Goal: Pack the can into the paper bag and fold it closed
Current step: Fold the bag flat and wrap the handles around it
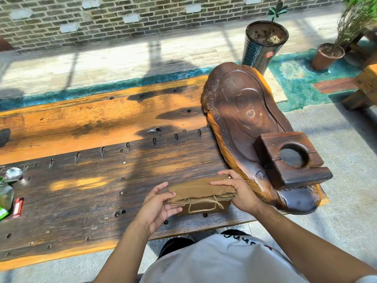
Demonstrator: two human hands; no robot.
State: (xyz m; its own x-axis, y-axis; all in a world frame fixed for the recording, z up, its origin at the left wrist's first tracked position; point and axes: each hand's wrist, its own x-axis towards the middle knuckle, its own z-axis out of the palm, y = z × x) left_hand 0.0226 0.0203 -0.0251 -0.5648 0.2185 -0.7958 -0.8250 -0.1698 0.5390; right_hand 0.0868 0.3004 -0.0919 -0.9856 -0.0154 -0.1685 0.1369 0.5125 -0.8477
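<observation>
A worn wooden table (pixel 81 190) in sunlight fills the frame, a brick wall across the top and a carved tray (pixel 244 123) at right. Low in the centre lies the bag (pixel 201 194), top folded over with its twine handle showing; the left hand (pixel 157 207) pinches its left end, thumb on top and fingers under, while the right hand (pixel 238 190) lays pressed-together fingers along the fold. The can is out of sight, presumably inside, and if either hand eases off the stiff paper may spring open, or the bulge may roll and undo the crease

Sunlit stone floor (pixel 122 58), brick wall (pixel 102 17), worn wooden table (pixel 91 180), potted plants (pixel 265 41).
</observation>
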